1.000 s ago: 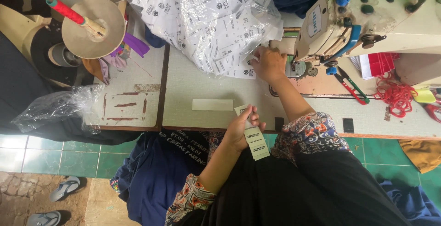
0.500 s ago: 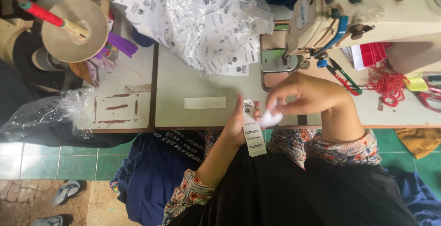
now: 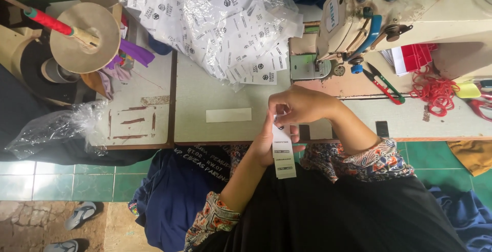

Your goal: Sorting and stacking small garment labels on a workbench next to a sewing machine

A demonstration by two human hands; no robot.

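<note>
labels (image 3: pixel 283 152), a small white stack, hang over the table's near edge (image 3: pixel 225 140), pinched from below by the left hand (image 3: pixel 266 147) and from above by the right hand (image 3: pixel 300 106). at twelve o'clock sits a plastic bag of labels (image 3: pixel 225 21); at two, the sewing machine (image 3: pixel 410 16). bare tabletop lies open at nine o'clock.

A cream sewing machine (image 3: pixel 410 11), red thread snips (image 3: pixel 384 84) and tangled red thread (image 3: pixel 435 90) occupy the table (image 3: pixel 205 93).

Both hands (image 3: pixel 287 124) together at mid-chest, fingers pinched.
</note>
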